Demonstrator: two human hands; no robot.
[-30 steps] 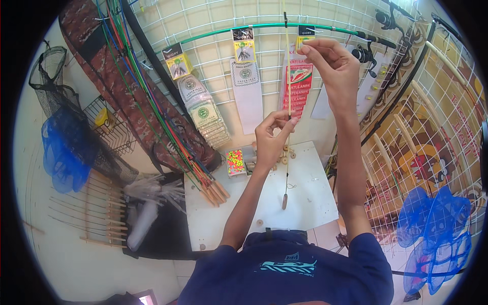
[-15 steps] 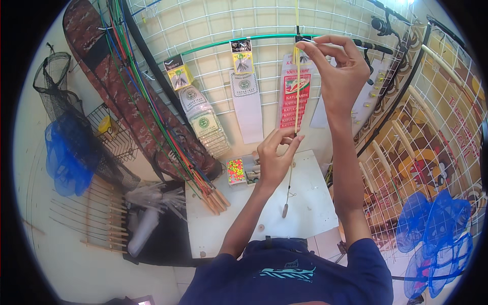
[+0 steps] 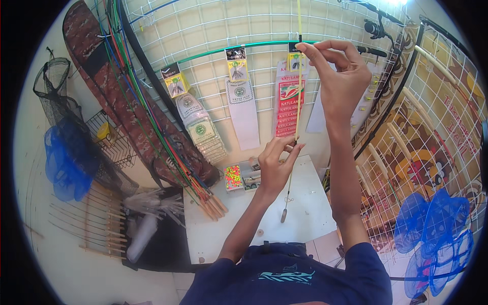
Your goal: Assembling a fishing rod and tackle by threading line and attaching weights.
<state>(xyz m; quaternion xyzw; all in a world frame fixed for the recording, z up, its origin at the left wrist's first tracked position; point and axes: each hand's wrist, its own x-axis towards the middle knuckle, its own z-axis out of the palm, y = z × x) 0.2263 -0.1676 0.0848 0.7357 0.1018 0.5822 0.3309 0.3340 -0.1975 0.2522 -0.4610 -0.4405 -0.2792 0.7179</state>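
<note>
A thin yellow rod (image 3: 299, 101) with a dark band stands upright in front of me, running out past the top edge. My right hand (image 3: 341, 76) pinches it high up with thumb and finger, beside a small hanging packet (image 3: 296, 62). Lower down, my left hand (image 3: 276, 165) grips the rod's lower part between its fingertips. Below that hand a thin strand with a small loop (image 3: 288, 199) runs down to a slim grey-brown piece (image 3: 283, 216), which hangs over the white table (image 3: 244, 223). What the piece is I cannot make out.
A white wire grid (image 3: 203, 30) ahead carries packets and a green rod (image 3: 218, 48). On the table stand a box of bright beads (image 3: 233, 177) and a small tray (image 3: 251, 181). A camouflage rod bag (image 3: 117, 86) leans left; blue nets (image 3: 432, 229) hang right.
The view has shifted slightly, with the wall and table sitting a little lower in the picture. Both hands keep their grip on the yellow rod.
</note>
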